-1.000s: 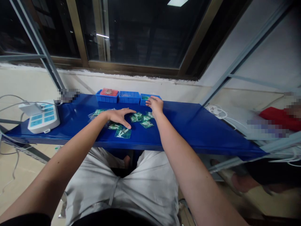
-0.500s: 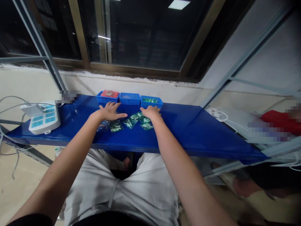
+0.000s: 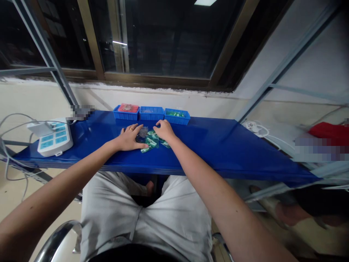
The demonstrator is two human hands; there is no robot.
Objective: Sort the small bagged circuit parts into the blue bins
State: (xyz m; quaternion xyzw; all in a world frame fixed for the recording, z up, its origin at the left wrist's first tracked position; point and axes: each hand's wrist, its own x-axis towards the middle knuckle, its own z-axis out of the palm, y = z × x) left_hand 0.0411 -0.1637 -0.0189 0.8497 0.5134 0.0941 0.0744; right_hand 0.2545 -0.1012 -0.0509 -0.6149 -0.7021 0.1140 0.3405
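Both hands have drawn together since the earlier frame, and the small green packets [image 3: 150,141], formerly spread out, are now gathered into a tight pile between them on the blue table [image 3: 218,145]. Left hand [image 3: 130,137] lies palm down with fingers extended, released, its fingertips touching the left side of the pile; a ring shows on one finger. Right hand [image 3: 163,131] rests on the right side of the pile with fingers curled loosely over the packets; whether it grips one cannot be told. Relative to the pile, three blue bins [image 3: 151,113] stand in a row just behind it, against the table's far edge. A white power strip [image 3: 54,140] with cables sits well to the left of the pile. A red object [image 3: 331,130] lies far to the right of the pile, off the table.
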